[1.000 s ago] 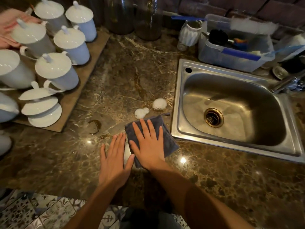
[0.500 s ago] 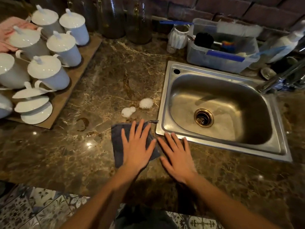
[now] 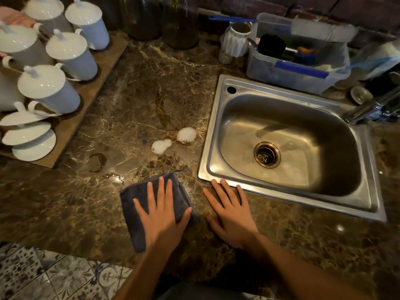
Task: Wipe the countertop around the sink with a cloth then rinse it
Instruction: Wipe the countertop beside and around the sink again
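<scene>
**One cloth, passed between two hands**

The fingers of your left hand lay straight and spread, pressing the one dark cloth flat on the countertop at lower centre. Your right hand, also splayed, rested on bare stone with its fingertips at the single sink's rim. Two foam blobs sat above the cloth. A second earlier, your right hand had pressed it.

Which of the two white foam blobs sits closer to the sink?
The rounder blob, on the right, almost beside the sink rim. The elongated blob lies further left, nearer the cloth.
</scene>
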`<action>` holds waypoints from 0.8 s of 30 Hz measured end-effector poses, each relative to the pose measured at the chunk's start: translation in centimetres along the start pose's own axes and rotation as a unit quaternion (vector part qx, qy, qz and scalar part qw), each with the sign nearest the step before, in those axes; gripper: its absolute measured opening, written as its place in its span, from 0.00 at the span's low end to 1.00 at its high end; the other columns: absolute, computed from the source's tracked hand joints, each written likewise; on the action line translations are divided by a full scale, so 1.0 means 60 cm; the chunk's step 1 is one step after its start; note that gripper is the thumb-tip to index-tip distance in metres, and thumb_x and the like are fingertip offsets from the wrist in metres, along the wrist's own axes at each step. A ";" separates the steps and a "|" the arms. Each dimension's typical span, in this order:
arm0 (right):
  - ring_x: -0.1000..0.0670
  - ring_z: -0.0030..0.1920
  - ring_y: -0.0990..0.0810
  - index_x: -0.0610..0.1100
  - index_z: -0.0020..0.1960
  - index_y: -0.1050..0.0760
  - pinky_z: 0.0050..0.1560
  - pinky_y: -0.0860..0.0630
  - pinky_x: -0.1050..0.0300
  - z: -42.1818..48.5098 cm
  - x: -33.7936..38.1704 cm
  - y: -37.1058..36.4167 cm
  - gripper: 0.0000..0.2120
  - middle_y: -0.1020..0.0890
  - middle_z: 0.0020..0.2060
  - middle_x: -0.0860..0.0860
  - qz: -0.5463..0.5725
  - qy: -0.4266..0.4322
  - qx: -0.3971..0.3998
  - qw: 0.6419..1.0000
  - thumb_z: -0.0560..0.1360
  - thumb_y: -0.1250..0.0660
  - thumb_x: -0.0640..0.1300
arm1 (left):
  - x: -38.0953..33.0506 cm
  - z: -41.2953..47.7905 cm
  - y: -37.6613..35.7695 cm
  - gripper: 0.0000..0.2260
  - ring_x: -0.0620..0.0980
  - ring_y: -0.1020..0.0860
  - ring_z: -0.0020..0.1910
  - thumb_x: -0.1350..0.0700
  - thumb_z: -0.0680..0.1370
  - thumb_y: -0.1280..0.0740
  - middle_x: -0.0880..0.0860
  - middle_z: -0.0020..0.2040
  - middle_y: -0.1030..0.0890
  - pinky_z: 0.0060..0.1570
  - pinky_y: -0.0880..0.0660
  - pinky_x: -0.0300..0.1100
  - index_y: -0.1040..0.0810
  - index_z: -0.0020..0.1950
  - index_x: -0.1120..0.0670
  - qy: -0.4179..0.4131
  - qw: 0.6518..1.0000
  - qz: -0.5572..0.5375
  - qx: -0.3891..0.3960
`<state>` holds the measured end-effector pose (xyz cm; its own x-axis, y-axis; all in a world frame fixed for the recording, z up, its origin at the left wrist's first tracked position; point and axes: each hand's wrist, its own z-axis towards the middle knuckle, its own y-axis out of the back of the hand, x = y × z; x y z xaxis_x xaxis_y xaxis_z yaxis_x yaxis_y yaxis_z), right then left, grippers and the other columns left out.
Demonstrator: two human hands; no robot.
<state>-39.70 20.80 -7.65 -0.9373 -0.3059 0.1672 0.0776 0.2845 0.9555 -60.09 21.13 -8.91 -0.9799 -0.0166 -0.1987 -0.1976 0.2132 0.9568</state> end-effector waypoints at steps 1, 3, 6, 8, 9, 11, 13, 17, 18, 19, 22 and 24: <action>0.46 0.77 0.50 0.55 0.78 0.51 0.72 0.55 0.40 0.007 -0.001 0.006 0.32 0.46 0.77 0.49 0.006 -0.007 -0.004 1.000 0.77 0.48 0.62 | -0.001 0.003 0.001 0.38 0.61 0.44 0.75 0.32 0.77 0.60 0.57 0.77 0.40 0.67 0.50 0.70 0.41 0.76 0.56 -0.001 1.000 0.002 0.001; 0.47 0.77 0.52 0.57 0.77 0.55 0.73 0.57 0.41 0.045 -0.003 0.024 0.32 0.49 0.78 0.51 0.028 -0.025 -0.019 0.999 0.77 0.48 0.63 | -0.004 0.009 0.003 0.37 0.60 0.44 0.75 0.33 0.77 0.60 0.57 0.77 0.40 0.68 0.50 0.69 0.41 0.76 0.56 0.002 1.000 0.005 -0.001; 0.47 0.77 0.63 0.57 0.77 0.62 0.73 0.64 0.39 0.134 -0.004 0.049 0.32 0.61 0.77 0.51 0.045 -0.057 -0.053 0.996 0.78 0.54 0.64 | -0.004 0.019 0.004 0.35 0.57 0.45 0.76 0.34 0.77 0.53 0.55 0.77 0.41 0.69 0.52 0.67 0.43 0.77 0.55 0.002 1.000 0.008 -0.014; 0.47 0.76 0.67 0.56 0.77 0.64 0.73 0.62 0.37 0.171 0.001 0.049 0.33 0.64 0.77 0.49 0.042 -0.080 -0.037 0.995 0.78 0.57 0.66 | 0.002 0.027 0.004 0.35 0.56 0.47 0.77 0.35 0.76 0.49 0.54 0.78 0.42 0.69 0.53 0.67 0.44 0.77 0.53 -0.005 1.000 0.007 -0.020; 0.46 0.76 0.67 0.56 0.77 0.64 0.73 0.60 0.36 0.179 0.002 0.044 0.33 0.64 0.77 0.49 0.036 -0.082 -0.028 0.996 0.78 0.57 0.66 | 0.004 0.032 0.004 0.35 0.55 0.48 0.77 0.35 0.76 0.49 0.54 0.78 0.42 0.70 0.53 0.66 0.44 0.77 0.53 -0.008 1.000 0.006 -0.022; 0.46 0.76 0.66 0.57 0.77 0.63 0.73 0.57 0.35 0.180 0.003 0.035 0.34 0.64 0.77 0.48 0.031 -0.076 -0.022 0.996 0.77 0.56 0.67 | 0.007 0.042 0.005 0.35 0.54 0.49 0.77 0.35 0.75 0.48 0.53 0.78 0.43 0.70 0.54 0.66 0.45 0.77 0.53 -0.012 1.000 0.007 -0.024; 0.46 0.76 0.66 0.58 0.77 0.63 0.74 0.55 0.36 0.178 -0.001 0.032 0.34 0.64 0.77 0.48 0.033 -0.067 -0.023 0.997 0.77 0.55 0.67 | 0.008 0.046 0.006 0.35 0.54 0.50 0.77 0.35 0.75 0.48 0.53 0.78 0.43 0.70 0.55 0.65 0.46 0.77 0.52 -0.015 1.000 0.011 -0.023; 0.45 0.76 0.66 0.58 0.77 0.61 0.74 0.54 0.37 0.182 0.000 0.032 0.34 0.63 0.77 0.47 0.033 -0.064 -0.026 0.997 0.77 0.54 0.67 | 0.018 0.031 0.006 0.35 0.56 0.52 0.77 0.34 0.75 0.49 0.54 0.79 0.46 0.70 0.58 0.64 0.45 0.78 0.49 -0.027 0.999 0.013 -0.028; 0.45 0.76 0.66 0.58 0.77 0.61 0.74 0.54 0.37 0.182 0.000 0.031 0.34 0.63 0.77 0.47 0.032 -0.063 -0.027 0.997 0.77 0.54 0.67 | 0.019 0.023 0.005 0.35 0.56 0.52 0.77 0.32 0.75 0.50 0.53 0.79 0.47 0.70 0.60 0.64 0.45 0.78 0.48 -0.014 0.999 0.009 -0.030; 0.45 0.76 0.66 0.57 0.77 0.61 0.74 0.54 0.37 0.181 0.000 0.031 0.34 0.63 0.77 0.47 0.030 -0.062 -0.026 0.997 0.77 0.54 0.67 | 0.018 0.014 0.003 0.35 0.57 0.53 0.78 0.31 0.75 0.52 0.53 0.79 0.47 0.69 0.61 0.65 0.45 0.78 0.46 0.005 1.000 0.003 -0.027; 0.44 0.76 0.66 0.56 0.78 0.62 0.74 0.54 0.38 0.181 0.000 0.033 0.34 0.63 0.77 0.46 0.018 -0.060 -0.024 0.998 0.77 0.55 0.67 | 0.015 -0.017 -0.001 0.35 0.58 0.54 0.77 0.28 0.74 0.56 0.52 0.79 0.49 0.67 0.56 0.70 0.48 0.78 0.43 0.048 0.999 -0.010 0.000; 0.44 0.76 0.66 0.55 0.78 0.63 0.74 0.55 0.38 0.180 0.001 0.035 0.34 0.63 0.77 0.45 0.007 -0.054 -0.027 0.998 0.78 0.54 0.67 | 0.019 -0.035 -0.006 0.36 0.59 0.53 0.77 0.28 0.74 0.56 0.53 0.79 0.49 0.66 0.53 0.72 0.47 0.78 0.44 0.056 0.998 -0.004 0.008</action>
<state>-43.24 31.19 -8.26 -0.9670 -0.2014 0.1561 0.1063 0.2379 0.9655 -61.18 18.97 -9.01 -0.9752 -0.1276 -0.1807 -0.2061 0.2274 0.9517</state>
